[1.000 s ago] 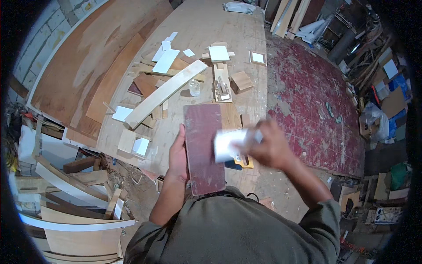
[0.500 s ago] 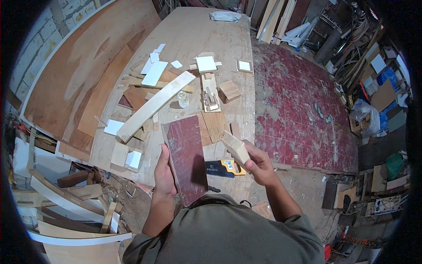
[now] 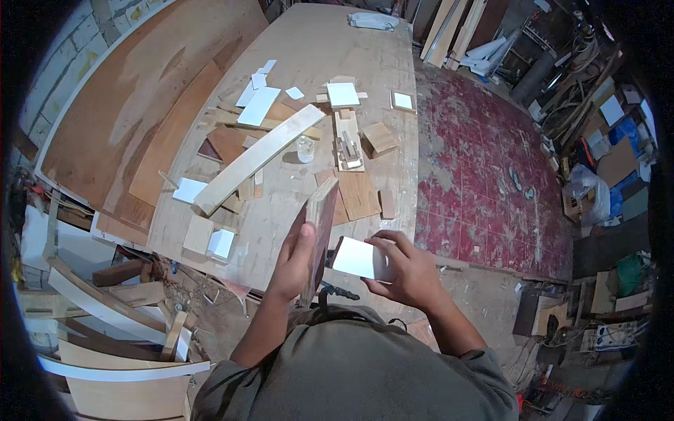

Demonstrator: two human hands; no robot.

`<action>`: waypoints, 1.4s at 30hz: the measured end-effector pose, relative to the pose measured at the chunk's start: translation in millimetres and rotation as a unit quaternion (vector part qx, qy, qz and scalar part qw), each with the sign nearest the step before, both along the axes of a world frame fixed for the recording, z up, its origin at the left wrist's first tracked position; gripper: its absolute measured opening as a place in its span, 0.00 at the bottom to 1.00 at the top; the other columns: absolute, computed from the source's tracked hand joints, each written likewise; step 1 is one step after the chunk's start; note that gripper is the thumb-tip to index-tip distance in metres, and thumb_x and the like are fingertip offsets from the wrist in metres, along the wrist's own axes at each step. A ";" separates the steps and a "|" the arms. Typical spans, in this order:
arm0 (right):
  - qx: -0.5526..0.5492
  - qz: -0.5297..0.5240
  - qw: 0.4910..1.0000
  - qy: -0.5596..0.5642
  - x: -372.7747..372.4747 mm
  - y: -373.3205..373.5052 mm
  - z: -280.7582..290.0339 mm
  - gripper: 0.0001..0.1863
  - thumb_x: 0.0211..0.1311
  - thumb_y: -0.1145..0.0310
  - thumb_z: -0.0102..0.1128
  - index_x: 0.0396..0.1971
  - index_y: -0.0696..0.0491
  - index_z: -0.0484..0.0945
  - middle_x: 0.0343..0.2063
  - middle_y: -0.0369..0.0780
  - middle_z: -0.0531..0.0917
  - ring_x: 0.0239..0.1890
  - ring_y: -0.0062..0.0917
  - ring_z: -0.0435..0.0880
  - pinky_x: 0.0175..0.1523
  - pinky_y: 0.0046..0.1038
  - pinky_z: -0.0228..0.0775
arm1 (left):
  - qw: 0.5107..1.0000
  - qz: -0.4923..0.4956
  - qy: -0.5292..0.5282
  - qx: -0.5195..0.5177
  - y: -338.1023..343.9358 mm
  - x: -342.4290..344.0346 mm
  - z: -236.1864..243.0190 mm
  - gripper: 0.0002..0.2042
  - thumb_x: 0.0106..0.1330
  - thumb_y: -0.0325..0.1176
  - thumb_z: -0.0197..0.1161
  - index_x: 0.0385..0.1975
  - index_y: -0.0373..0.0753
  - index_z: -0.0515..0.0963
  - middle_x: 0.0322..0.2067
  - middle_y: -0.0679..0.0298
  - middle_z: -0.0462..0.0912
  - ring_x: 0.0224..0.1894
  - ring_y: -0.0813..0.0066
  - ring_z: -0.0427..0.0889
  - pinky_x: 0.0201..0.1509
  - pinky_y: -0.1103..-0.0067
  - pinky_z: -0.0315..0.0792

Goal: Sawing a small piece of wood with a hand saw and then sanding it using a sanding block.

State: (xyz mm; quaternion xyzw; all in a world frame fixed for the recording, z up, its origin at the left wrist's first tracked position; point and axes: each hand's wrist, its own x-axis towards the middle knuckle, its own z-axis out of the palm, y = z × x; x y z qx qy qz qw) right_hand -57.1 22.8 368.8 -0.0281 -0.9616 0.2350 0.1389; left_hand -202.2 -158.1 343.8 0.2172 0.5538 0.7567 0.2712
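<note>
At twelve o'clock before us, our left hand (image 3: 290, 270) clasps a flat, dark-red rectangular board (image 3: 324, 231) near upright, likely to steady it, while our right hand (image 3: 413, 275), at its four o'clock, pinches a white-faced wooden block (image 3: 357, 259) by the outer end.

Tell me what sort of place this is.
Likely a woodworking shop: a big table strewn with wood pieces, a large brown panel beside it, and a flat board in the left hand.

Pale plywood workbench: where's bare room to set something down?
Bare wood shows between the crumpled white bundle and square white panel, and between the clear jar and held maroon rectangular board. Brown wood scraps crowd the long pale wooden plank.
</note>
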 end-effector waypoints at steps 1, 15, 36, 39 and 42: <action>-0.003 0.000 1.000 -0.002 1.0 -2.1 -0.8 0.36 0.47 0.56 0.76 0.59 0.47 0.76 0.50 0.41 0.79 0.37 0.38 0.88 0.39 0.38 0.82 | 1.000 0.000 -0.002 -0.003 0.4 -1.9 -4.4 0.28 0.82 0.45 0.42 0.71 0.29 0.60 0.68 0.53 0.66 0.70 0.66 0.64 0.74 0.71 0.55; 0.199 0.107 0.973 -0.044 -30.6 3.6 30.3 0.38 0.51 0.52 0.72 0.63 0.47 0.72 0.37 0.39 0.80 0.35 0.31 0.85 0.31 0.33 0.78 | 1.000 0.010 -0.028 -0.006 12.5 -4.1 -9.9 0.28 0.83 0.46 0.37 0.71 0.30 0.61 0.66 0.55 0.69 0.68 0.68 0.66 0.72 0.73 0.58; 0.202 0.137 0.969 -0.022 -67.2 -1.7 60.8 0.36 0.51 0.51 0.73 0.61 0.48 0.74 0.37 0.40 0.80 0.34 0.33 0.85 0.33 0.36 0.79 | 1.000 0.014 -0.012 -0.018 -14.7 -23.2 -11.0 0.32 0.82 0.54 0.33 0.68 0.30 0.62 0.63 0.53 0.73 0.63 0.64 0.75 0.69 0.68 0.66; 0.188 0.176 0.966 -0.005 -56.6 -16.1 54.9 0.35 0.49 0.53 0.73 0.59 0.49 0.76 0.36 0.40 0.79 0.32 0.31 0.86 0.30 0.34 0.79 | 0.987 0.045 -0.141 0.057 -9.6 -20.4 11.2 0.30 0.82 0.52 0.34 0.60 0.29 0.71 0.55 0.56 0.78 0.59 0.71 0.73 0.67 0.73 0.64; 0.185 0.191 0.964 0.025 -67.9 0.1 60.1 0.35 0.48 0.53 0.74 0.58 0.48 0.76 0.35 0.40 0.79 0.32 0.32 0.85 0.29 0.35 0.79 | 0.992 0.034 -0.103 0.062 -12.8 -28.6 -19.0 0.31 0.82 0.53 0.35 0.61 0.28 0.70 0.57 0.55 0.76 0.60 0.71 0.72 0.67 0.73 0.64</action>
